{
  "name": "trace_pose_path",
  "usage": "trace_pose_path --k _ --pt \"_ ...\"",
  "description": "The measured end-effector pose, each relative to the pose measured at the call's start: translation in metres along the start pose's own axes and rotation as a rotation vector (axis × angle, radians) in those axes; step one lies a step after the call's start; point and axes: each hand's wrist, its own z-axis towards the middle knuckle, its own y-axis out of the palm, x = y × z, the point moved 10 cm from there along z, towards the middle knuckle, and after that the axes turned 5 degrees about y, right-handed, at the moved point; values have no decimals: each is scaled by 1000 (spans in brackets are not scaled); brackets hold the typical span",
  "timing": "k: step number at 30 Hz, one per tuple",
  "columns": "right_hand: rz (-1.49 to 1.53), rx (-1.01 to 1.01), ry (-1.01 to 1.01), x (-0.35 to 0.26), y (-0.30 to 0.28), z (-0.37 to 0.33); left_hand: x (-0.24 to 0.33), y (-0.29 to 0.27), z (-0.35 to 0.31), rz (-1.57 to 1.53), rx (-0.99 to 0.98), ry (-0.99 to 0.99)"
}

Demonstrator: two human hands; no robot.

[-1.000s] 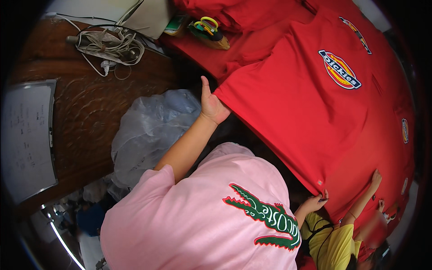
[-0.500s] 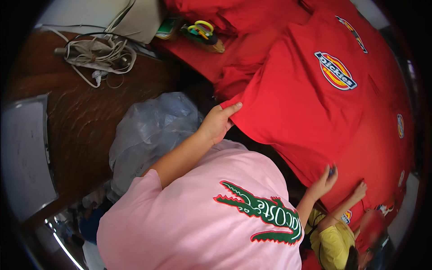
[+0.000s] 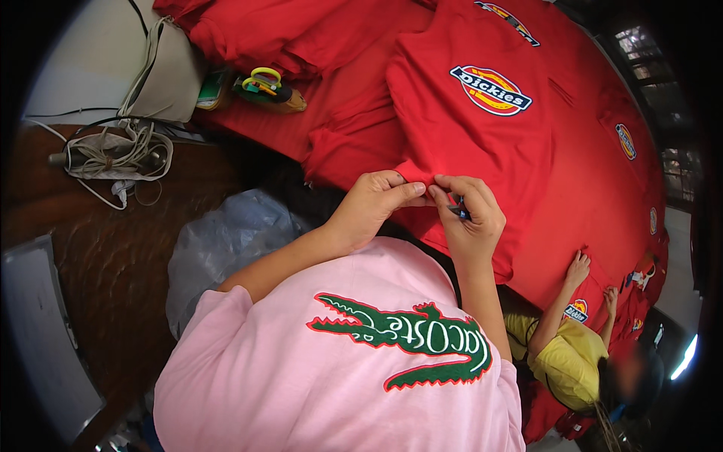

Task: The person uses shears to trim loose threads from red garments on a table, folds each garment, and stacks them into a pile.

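Note:
A red shirt (image 3: 482,56) with an oval badge print lies on the red-covered table, its near edge lifted toward me. My left hand (image 3: 370,205) pinches that edge between thumb and fingers. Close beside it, my right hand (image 3: 473,215) pinches the same bit of fabric, the fingertips of both hands almost touching. In the right palm a small dark blue tool (image 3: 460,209) is tucked under the fingers; mostly hidden, its kind cannot be made out.
Yellow-handled scissors (image 3: 263,79) stand in a holder at the table's far left. Bundled white cable (image 3: 113,154) lies on a brown wooden surface. A clear plastic bag (image 3: 226,237) bulges left of me. At right, a co-worker in a yellow shirt (image 3: 568,365) handles red garments.
My right hand has come left from the table to the shirt's edge, meeting my left hand there. The view has shifted right, and the shirt's edge is now gathered between both hands.

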Motion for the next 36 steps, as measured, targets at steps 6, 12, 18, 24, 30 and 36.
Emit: trace_pose_path --k 6,12,18,24,30,36 --pt "-60 -31 3 1 6 4 6 -3 12 94 -58 -10" --pt "632 -98 603 72 22 -14 2 -8 19 49 -39 -85" --pt "377 -120 438 49 8 -27 -8 -15 30 -136 -38 -122" --pt "360 50 422 67 -1 -25 -8 -10 35 -155 -63 -142" --pt "343 28 434 61 2 -19 -8 -7 36 -126 -82 -133" --pt "365 21 467 68 5 -22 -9 -9 34 -125 -69 -131"
